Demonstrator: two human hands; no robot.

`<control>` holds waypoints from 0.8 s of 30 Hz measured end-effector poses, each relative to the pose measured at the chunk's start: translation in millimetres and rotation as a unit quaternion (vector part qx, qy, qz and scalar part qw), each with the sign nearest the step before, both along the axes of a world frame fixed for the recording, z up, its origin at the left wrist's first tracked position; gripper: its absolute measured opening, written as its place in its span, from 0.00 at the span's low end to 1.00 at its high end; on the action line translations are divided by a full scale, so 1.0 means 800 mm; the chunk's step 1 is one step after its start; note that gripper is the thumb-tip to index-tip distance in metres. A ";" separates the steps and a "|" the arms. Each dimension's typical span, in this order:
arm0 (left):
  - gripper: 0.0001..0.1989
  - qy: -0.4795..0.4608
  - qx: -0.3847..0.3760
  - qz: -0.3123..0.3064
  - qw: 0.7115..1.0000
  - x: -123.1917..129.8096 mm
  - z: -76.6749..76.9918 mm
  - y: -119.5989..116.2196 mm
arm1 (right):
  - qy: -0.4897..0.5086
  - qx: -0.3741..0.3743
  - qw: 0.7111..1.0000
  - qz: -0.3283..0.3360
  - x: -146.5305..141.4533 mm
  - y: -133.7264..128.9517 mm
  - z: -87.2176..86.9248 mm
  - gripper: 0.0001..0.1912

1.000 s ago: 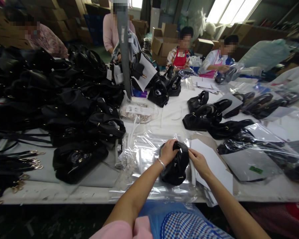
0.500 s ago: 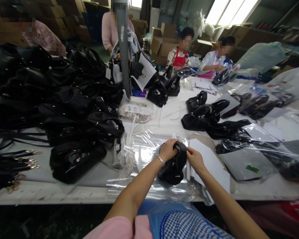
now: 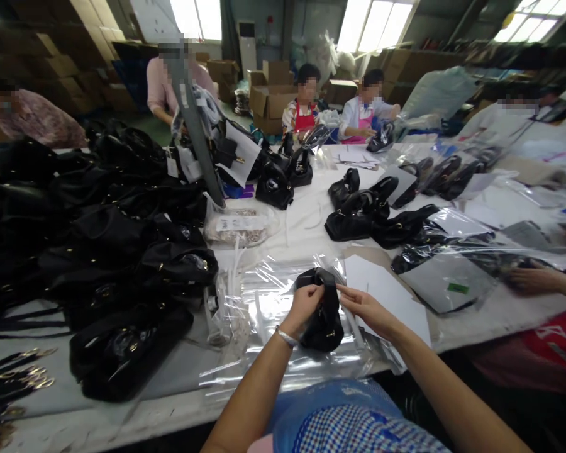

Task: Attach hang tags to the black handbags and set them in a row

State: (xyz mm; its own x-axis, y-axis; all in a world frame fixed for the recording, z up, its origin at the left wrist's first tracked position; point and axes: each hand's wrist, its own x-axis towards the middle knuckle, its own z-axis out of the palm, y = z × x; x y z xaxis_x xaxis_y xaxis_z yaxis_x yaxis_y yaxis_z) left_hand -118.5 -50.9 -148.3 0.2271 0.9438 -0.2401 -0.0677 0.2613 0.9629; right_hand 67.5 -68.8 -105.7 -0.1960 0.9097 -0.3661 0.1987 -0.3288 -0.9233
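Note:
A small black handbag (image 3: 321, 330) stands upright in front of me on a stack of clear plastic bags (image 3: 264, 302). My left hand (image 3: 307, 304) is closed on the bag's handle, its wrist wearing a silvery bracelet. On the other side of the handle, my right hand (image 3: 365, 308) has its fingers stretched out, the tips at the handle's edge. White paper sheets (image 3: 387, 296) lie just beyond my right hand.
A large heap of black bags (image 3: 104, 233) covers the left side. A grey post (image 3: 195, 126) rises behind a packet (image 3: 240, 226). More black bags (image 3: 358, 217) lie back right. At the right edge a co-worker's hand (image 3: 532, 279) touches wrapped bags.
The view has turned to the right. My left hand has slid lower on the handle, and my right hand's fingers have straightened. A co-worker's hand has come into view at the right.

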 end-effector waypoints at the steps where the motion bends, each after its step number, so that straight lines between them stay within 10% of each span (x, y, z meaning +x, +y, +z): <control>1: 0.18 -0.008 -0.007 -0.020 1.000 0.001 0.002 0.002 | 0.018 -0.008 1.000 0.003 0.000 0.002 -0.004 0.32; 11: 0.21 -0.075 -0.103 -0.011 0.992 0.012 0.019 0.024 | -0.078 0.146 0.986 -0.034 -0.002 0.010 -0.033 0.27; 24: 0.18 0.035 -0.029 -0.010 0.999 0.008 0.030 0.028 | -0.073 0.178 0.981 0.032 0.002 0.007 -0.059 0.15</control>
